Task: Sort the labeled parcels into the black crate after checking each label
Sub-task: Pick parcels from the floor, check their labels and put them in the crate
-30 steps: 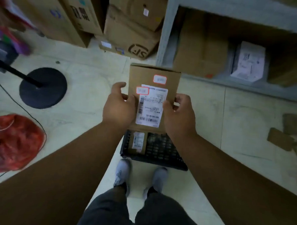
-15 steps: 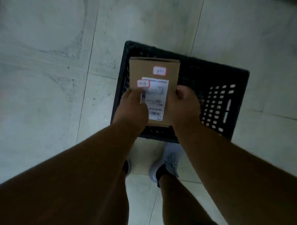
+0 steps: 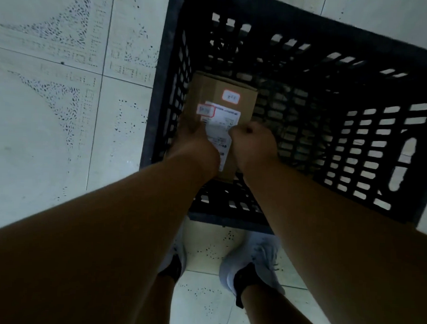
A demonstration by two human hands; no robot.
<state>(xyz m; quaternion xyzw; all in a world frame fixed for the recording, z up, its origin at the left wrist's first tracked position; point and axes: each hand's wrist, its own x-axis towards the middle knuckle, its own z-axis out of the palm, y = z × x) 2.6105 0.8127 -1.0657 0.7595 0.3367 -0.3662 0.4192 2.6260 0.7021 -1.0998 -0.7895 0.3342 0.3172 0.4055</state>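
A brown parcel (image 3: 219, 118) is held inside the black crate (image 3: 310, 38), against the crate's left wall and above its grid floor. It is gripped from both sides: the left hand (image 3: 196, 141) is wrapped around the parcel's left edge, and the right hand (image 3: 253, 145) is curled tightly on its right edge over the white shipping label (image 3: 221, 130). Two small red-bordered stickers (image 3: 231, 97) are seen on the upper face. The placing step is judged nearly finished; release is not yet made. No other parcel is visible within the crate, so most sorting is presumed left.
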